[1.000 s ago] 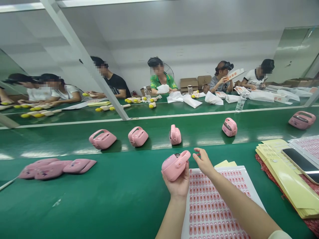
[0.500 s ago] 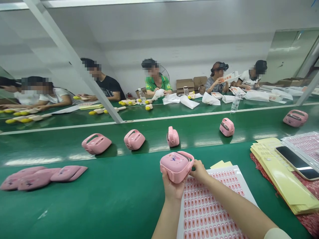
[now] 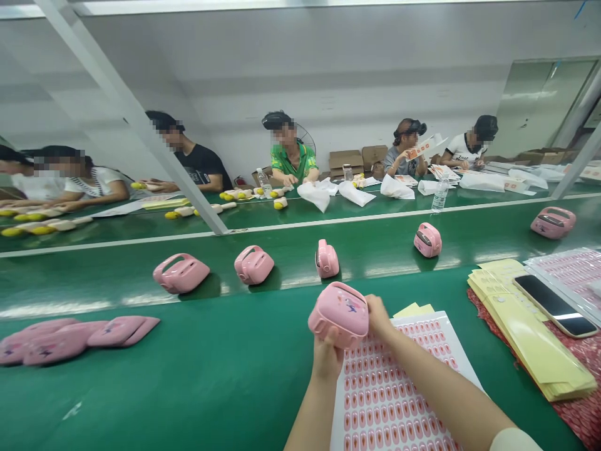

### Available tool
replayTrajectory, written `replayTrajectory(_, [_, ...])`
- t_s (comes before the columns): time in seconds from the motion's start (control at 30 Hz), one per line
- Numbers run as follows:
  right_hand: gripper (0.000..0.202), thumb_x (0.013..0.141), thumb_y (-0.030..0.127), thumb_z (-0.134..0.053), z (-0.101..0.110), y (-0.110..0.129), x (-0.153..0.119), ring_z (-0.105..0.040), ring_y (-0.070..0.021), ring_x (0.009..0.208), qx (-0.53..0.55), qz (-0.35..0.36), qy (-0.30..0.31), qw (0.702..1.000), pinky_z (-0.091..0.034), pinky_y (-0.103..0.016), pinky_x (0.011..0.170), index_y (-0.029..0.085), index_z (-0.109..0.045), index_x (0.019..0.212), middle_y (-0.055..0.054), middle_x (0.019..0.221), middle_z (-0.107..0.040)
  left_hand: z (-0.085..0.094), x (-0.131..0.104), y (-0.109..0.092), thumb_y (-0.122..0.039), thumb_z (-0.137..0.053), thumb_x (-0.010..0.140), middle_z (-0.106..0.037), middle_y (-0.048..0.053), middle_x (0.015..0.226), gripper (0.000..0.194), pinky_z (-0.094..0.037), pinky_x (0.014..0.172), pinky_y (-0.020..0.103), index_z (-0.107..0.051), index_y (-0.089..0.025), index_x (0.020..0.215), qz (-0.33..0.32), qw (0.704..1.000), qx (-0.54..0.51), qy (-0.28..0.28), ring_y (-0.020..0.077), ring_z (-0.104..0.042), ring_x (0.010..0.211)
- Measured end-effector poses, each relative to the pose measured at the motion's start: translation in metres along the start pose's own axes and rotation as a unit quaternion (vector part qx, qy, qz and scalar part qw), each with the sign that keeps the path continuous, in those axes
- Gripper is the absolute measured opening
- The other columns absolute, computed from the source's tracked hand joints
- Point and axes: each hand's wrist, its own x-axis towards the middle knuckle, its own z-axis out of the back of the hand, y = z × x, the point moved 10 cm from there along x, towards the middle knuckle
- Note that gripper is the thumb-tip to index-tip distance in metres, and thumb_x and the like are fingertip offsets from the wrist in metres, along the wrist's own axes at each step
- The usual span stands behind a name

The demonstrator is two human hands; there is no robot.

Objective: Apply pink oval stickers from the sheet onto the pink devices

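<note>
Above the sticker sheet, I hold a rounded pink device (image 3: pixel 342 315) with a carry handle; it looks like a small portable speaker. A printed picture shows on its pink face, turned toward me and tilted. My left hand (image 3: pixel 327 358) is closed around its lower left side, thumb on the front edge. At its right side, my right hand (image 3: pixel 378 318) grips the edge, with the fingertips partly hidden behind it. Under my forearms lies the white sheet (image 3: pixel 394 394) of small pink oval stickers with an orange mark in each.
Several similar pink devices, one here (image 3: pixel 254 264), stand spaced along the green belt (image 3: pixel 291 250). Pink covers (image 3: pixel 51 341) lie at left. Yellow sheets (image 3: pixel 530 332) and a phone (image 3: pixel 556 305) lie at right. Across the belt, co-workers sit among white bags (image 3: pixel 355 193) and a bottle (image 3: pixel 440 194).
Between my hands the pink device has turned and tilted, so its handle now points away and its printed face toward me. A co-worker in green has let go of a white bag.
</note>
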Motion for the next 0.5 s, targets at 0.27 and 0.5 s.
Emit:
replayTrajectory(0.27, [0.010,0.068,0.024,-0.057,0.094,0.029,-0.003,-0.053,-0.0200,0.093,0.038,0.028,0.034,0.998,-0.040,-0.031,0.079,0.018,-0.065,0.064,-0.005,0.091,-0.061,-0.049,-0.026,0.005,-0.028,-0.076,0.049,-0.041,0.007,0.125,0.095,-0.037,0.092,0.042,-0.023,-0.033,0.127,-0.097,0.943,0.267,0.174,0.0278,-0.044,0.112])
replayTrajectory(0.5, [0.006,0.068,0.015,-0.062,0.078,0.076,-0.042,-0.045,-0.0200,0.094,-0.094,0.089,0.157,0.979,-0.037,-0.034,0.084,0.019,-0.065,0.064,-0.004,0.088,-0.056,-0.058,-0.035,0.029,-0.020,-0.073,0.052,-0.040,0.007,0.128,0.089,-0.042,0.086,0.043,-0.025,-0.035,0.125,-0.055,0.908,0.331,0.250,0.0279,-0.047,0.108])
